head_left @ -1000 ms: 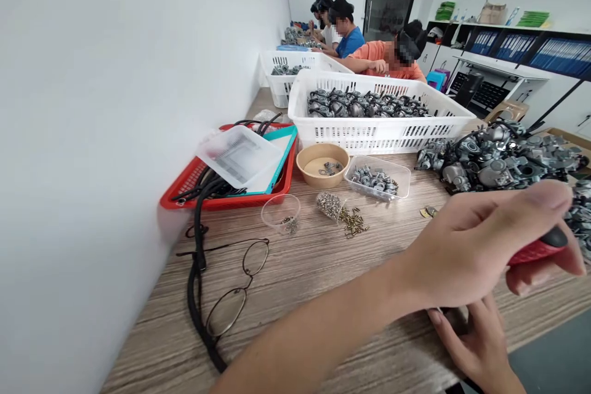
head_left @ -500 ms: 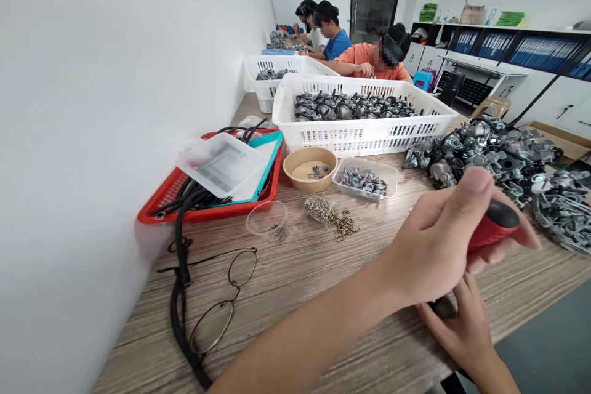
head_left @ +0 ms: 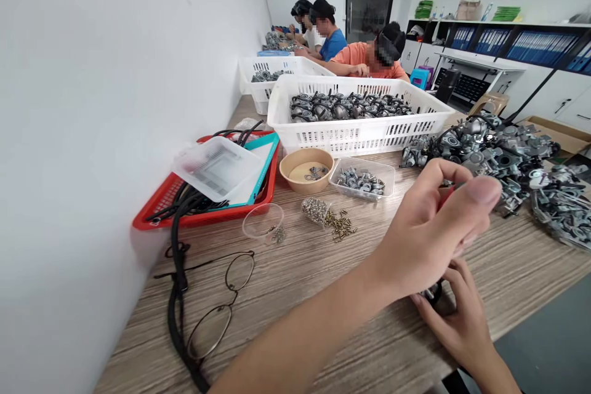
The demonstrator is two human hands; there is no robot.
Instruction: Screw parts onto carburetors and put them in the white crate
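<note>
My left hand [head_left: 427,237] reaches across from the lower left, closed around the red handle of a screwdriver [head_left: 446,197]. Only a bit of that handle shows between the fingers; its shaft and tip are hidden. Below it, my right hand [head_left: 464,317] is curled around a carburetor [head_left: 431,292] at the tabletop. Most of this dark and silvery part is covered by the hands. Left of them, brass screws [head_left: 340,226] lie spilled beside a tipped clear cup of small silver pieces [head_left: 314,209].
A white basket [head_left: 360,135] full of carburetors stands behind a tan bowl [head_left: 307,170] and a clear tray [head_left: 362,178] of metal fittings. More carburetors [head_left: 498,154] are heaped at right. Eyeglasses [head_left: 210,326], a black cable and a red basket [head_left: 203,220] lie left. Co-workers sit beyond.
My left hand has turned on the screwdriver, hiding the black handle end that showed before. More of the carburetor shows by my right hand. The view has shifted slightly.
</note>
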